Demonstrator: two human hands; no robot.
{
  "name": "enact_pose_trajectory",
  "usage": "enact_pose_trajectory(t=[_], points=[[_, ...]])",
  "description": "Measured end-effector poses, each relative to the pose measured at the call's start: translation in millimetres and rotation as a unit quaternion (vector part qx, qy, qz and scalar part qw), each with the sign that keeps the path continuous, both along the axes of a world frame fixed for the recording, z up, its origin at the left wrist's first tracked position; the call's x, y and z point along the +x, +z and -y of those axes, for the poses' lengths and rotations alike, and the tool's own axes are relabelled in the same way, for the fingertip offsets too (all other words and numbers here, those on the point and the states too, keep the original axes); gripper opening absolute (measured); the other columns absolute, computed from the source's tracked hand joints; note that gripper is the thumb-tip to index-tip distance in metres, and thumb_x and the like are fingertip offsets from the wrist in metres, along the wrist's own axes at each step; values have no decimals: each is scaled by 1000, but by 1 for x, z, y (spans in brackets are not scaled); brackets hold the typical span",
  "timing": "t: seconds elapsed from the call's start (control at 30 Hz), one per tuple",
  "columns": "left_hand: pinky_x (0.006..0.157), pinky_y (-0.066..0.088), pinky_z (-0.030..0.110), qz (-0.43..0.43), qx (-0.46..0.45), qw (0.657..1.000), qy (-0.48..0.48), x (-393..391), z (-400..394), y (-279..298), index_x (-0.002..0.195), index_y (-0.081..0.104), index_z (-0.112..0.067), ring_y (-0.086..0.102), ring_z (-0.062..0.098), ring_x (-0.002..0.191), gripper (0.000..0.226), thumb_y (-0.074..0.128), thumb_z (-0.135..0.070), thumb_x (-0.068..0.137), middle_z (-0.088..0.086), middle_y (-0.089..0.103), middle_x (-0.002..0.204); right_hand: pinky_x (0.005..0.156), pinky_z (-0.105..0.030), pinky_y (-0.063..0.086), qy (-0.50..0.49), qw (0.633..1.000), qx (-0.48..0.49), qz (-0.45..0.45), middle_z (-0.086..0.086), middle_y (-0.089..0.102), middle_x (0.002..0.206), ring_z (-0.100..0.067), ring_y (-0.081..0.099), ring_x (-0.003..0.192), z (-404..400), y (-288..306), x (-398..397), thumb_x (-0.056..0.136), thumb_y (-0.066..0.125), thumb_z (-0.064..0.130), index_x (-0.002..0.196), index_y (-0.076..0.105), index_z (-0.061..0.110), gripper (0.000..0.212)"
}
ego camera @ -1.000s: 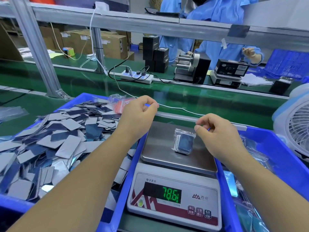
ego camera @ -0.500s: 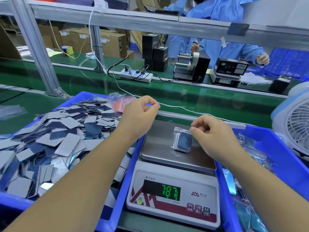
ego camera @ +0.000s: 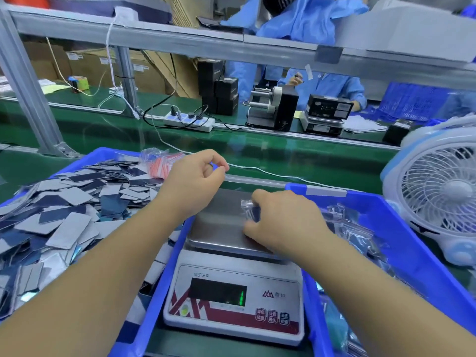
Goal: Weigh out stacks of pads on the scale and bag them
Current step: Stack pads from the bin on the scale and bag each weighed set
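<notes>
Head: right grip (ego camera: 280, 222) (curled) around bag (ego camera: 247, 207)

A white electronic scale (ego camera: 233, 300) with a steel weighing plate sits on the green table between two blue bins. On the plate's right side lies a small clear bag of dark pads (ego camera: 248, 212), mostly hidden under the right hand (ego camera: 280, 222). The scale's display shows one blurred green digit. The left bin (ego camera: 159, 292) holds a loose heap of grey and dark blue rectangular pads (ego camera: 67, 212). The right bin (ego camera: 401, 228) holds filled clear bags (ego camera: 355, 228).
</notes>
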State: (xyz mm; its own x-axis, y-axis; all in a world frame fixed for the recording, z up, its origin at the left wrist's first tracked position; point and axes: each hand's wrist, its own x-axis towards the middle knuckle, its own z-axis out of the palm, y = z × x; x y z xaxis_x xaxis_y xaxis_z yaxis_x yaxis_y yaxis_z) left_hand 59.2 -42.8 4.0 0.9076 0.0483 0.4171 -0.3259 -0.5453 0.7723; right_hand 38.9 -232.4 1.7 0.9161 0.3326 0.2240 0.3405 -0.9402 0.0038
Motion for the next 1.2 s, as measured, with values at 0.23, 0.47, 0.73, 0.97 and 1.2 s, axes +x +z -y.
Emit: enact_pose_trajectory(t=[0.23, 0.47, 0.73, 0.97, 1.2], points=[[54, 41, 27, -26, 39, 999, 5, 3, -7, 1, 87, 64, -30, 35, 7, 44, 19, 52, -17, 95, -10, 35, 45, 52, -26, 39, -140, 986, 87, -32, 8, 60, 74, -14, 55, 67, 98, 26, 32, 71, 64, 40, 84, 59, 27, 19], [51, 38, 27, -92, 97, 991, -6, 11, -11, -3, 87, 61, -35, 36, 6, 41, 17, 53, -21, 94, -10, 38, 44, 53, -27, 38, -182, 979, 63, -62, 12, 60, 69, -9, 52, 65, 128, 8, 44, 83, 64, 42, 77, 66, 25, 18], [59, 39, 25, -232, 311, 919, 68, 4, -58, 21, 90, 58, -35, 56, 7, 78, 8, 62, -27, 90, -11, 59, 95, 62, -29, 46, -49, 994, 66, -71, 14, 62, 79, -7, 55, 75, 67, 40, 23, 85, 57, 50, 86, 59, 33, 17], [74, 51, 30, -341, 381, 858, 55, -24, -98, 24, 97, 62, -36, 59, 7, 83, 31, 80, -46, 74, -14, 61, 94, 79, -32, 50, 68, 992, 84, -62, 19, 57, 88, -8, 55, 86, 5, 23, -5, 88, 55, 55, 99, 58, 36, 22], [84, 51, 37, -335, 426, 840, 32, -38, -95, 13, 109, 62, -28, 59, 17, 89, 49, 66, -63, 75, -6, 64, 105, 64, -11, 40, 92, 982, 149, -71, 22, 63, 71, 6, 56, 76, 10, 11, -5, 85, 64, 36, 77, 63, 34, 8]])
